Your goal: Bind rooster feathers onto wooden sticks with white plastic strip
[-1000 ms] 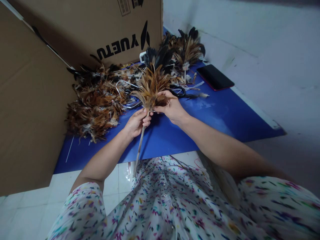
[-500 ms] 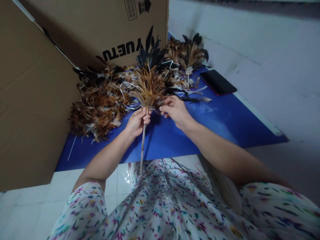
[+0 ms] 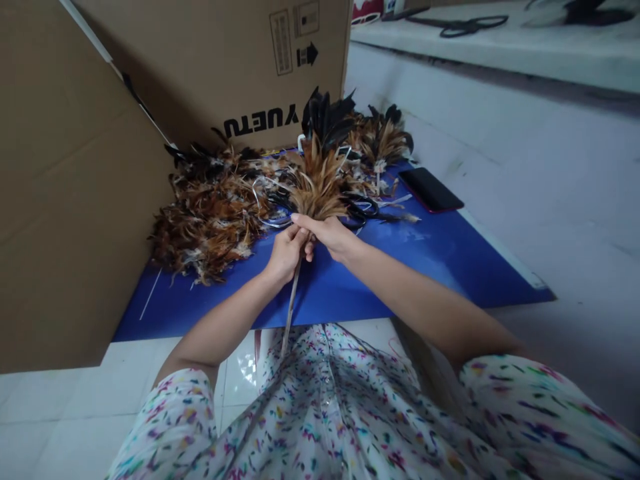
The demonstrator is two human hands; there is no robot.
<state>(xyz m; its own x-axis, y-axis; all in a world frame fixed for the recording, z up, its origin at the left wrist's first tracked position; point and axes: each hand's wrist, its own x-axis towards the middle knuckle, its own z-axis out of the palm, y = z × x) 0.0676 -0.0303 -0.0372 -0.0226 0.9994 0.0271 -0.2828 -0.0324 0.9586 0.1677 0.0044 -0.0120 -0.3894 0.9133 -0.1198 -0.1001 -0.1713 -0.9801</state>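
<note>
A feather duster (image 3: pixel 320 177), brown feathers with black tips on a thin stick (image 3: pixel 291 300), stands upright before me. My left hand (image 3: pixel 287 257) is closed around the stick just under the feathers. My right hand (image 3: pixel 327 235) lies across the base of the feathers, its thumb pointing left and touching my left hand. Its other fingers curl out of sight, so what they grip is hidden. Behind the duster, black-handled scissors (image 3: pixel 363 210) lie on the blue tabletop (image 3: pixel 410 267).
Loose brown feathers (image 3: pixel 205 213) are heaped at the left. Another feather bundle (image 3: pixel 383 140) sits at the back right, near a black phone (image 3: pixel 431 189). Large cardboard boxes (image 3: pixel 200 67) wall off the left and back. More scissors (image 3: pixel 473 25) lie on a ledge (image 3: pixel 540 47) at upper right.
My right hand has moved left, from beside the duster, where it pinched a thin strand, to across the feather base against my left hand. The view has tilted up, showing the ledge.
</note>
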